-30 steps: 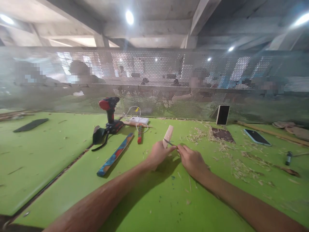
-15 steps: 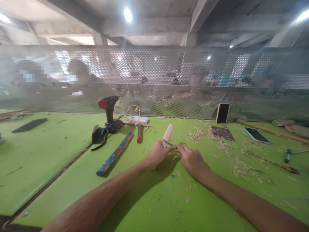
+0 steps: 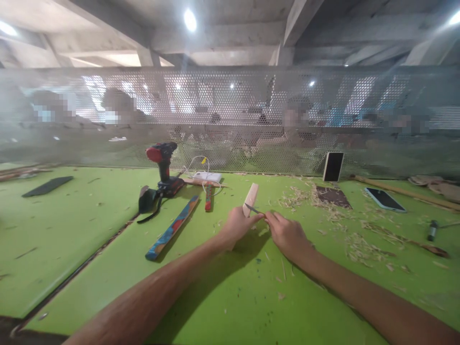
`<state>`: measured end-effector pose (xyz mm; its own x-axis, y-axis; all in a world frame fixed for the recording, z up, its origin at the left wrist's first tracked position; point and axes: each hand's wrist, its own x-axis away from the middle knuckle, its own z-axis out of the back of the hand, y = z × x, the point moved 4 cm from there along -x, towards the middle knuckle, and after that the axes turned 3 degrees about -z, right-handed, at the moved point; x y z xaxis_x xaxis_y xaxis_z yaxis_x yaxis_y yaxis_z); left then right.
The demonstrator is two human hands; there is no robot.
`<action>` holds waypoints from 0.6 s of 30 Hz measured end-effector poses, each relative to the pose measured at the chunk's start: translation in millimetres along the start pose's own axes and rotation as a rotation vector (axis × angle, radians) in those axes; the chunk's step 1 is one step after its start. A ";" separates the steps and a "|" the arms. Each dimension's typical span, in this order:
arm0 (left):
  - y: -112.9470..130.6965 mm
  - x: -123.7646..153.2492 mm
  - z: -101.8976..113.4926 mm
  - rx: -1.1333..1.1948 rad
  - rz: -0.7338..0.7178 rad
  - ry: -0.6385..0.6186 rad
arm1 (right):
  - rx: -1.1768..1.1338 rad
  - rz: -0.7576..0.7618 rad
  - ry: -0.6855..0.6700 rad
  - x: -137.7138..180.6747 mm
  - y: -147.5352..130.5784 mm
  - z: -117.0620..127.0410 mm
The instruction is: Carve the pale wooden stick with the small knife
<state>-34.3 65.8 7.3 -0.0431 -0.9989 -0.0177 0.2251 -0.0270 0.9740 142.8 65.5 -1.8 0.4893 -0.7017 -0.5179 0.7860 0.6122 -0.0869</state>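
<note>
My left hand (image 3: pixel 236 226) is closed around the lower end of a pale wooden piece (image 3: pixel 251 198), which sticks up and away from me above the green table (image 3: pixel 223 297). My right hand (image 3: pixel 287 234) is closed on a small knife (image 3: pixel 254 210); its thin blade lies across the wood just above my left thumb. Both forearms reach in from the bottom edge. Wood shavings (image 3: pixel 298 196) lie scattered on the table to the right of my hands.
A red and black cordless drill (image 3: pixel 162 167) stands at the back left, beside a white power strip (image 3: pixel 207 178), a multicoloured flat stick (image 3: pixel 171 228) and a short coloured stick (image 3: pixel 208 197). Two phones (image 3: pixel 332 166) (image 3: pixel 385 199) and dark sandpaper (image 3: pixel 332 196) are on the right. A perforated screen (image 3: pixel 230 120) runs behind.
My hands and the wood have stayed almost in place; the knife blade has shifted slightly along the wood. The view has tilted a little.
</note>
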 end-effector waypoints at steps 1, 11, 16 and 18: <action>1.3 1.0 0.0 -0.026 -0.007 -0.011 | 0.004 0.007 -0.002 -0.4 -0.1 0.7; 8.4 8.3 4.4 -0.135 0.033 0.014 | -0.012 0.009 -0.069 -2.1 -0.8 -1.1; 3.1 6.0 -0.2 -0.091 0.008 -0.033 | 0.009 0.019 -0.047 -0.6 -1.7 0.8; 3.1 6.0 0.1 -0.097 0.005 -0.023 | 0.018 0.038 -0.028 0.1 -2.6 2.3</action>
<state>-34.0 59.8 10.3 -0.0639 -0.9979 -0.0067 0.3186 -0.0267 0.9475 141.7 63.1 0.3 0.5287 -0.6882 -0.4968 0.7734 0.6318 -0.0519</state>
